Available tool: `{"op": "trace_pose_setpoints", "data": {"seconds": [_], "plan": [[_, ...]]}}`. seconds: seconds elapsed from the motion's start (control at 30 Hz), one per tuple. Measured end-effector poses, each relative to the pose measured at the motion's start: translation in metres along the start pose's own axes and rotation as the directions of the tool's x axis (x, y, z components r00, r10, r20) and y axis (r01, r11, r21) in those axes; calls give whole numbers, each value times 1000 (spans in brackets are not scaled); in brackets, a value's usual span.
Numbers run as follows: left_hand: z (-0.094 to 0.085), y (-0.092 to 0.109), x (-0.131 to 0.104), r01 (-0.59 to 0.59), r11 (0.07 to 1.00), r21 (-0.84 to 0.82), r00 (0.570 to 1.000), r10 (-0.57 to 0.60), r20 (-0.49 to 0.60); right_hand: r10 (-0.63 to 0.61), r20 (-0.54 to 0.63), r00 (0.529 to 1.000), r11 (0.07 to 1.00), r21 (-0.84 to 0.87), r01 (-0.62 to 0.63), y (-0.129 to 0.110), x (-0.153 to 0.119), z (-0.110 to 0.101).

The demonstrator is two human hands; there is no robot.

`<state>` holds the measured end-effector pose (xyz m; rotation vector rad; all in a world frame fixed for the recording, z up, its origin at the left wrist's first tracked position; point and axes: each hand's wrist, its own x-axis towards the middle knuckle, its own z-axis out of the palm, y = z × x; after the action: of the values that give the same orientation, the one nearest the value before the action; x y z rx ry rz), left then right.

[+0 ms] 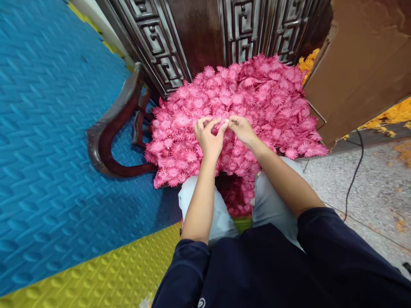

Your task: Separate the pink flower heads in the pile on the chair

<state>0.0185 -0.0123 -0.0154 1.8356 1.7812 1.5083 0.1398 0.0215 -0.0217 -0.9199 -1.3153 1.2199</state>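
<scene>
A broad heap of pink artificial flowers lies in front of my knees, on a dark wooden surface. Over the middle of the heap, my left hand is closed, its thumb and fingers pinching a pink flower. My right hand meets it from the right; its thumb and fingertips close on the same flower, beside the left thumb. The fingers partly cover this flower, and its colour blends with the pile behind. More pink flowers hang down between my knees.
Carved dark wooden panels stand behind the heap, and a curved wooden armrest is at left. Blue matting covers the left side. A cardboard box rises at right near orange flowers; a black cable crosses the floor.
</scene>
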Motion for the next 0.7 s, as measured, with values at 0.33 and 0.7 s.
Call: {"op": "trace_pose_setpoints", "data": {"seconds": [0.33,0.7], "plan": [[-4,7,0,24,924,-383,999,-13,31,106,12,994,929,354,-104,-12,-12,9],[-4,-7,6,80,882,-464,996,-92,-4,142,32,989,952,267,-146,-17,-11,9]]}}
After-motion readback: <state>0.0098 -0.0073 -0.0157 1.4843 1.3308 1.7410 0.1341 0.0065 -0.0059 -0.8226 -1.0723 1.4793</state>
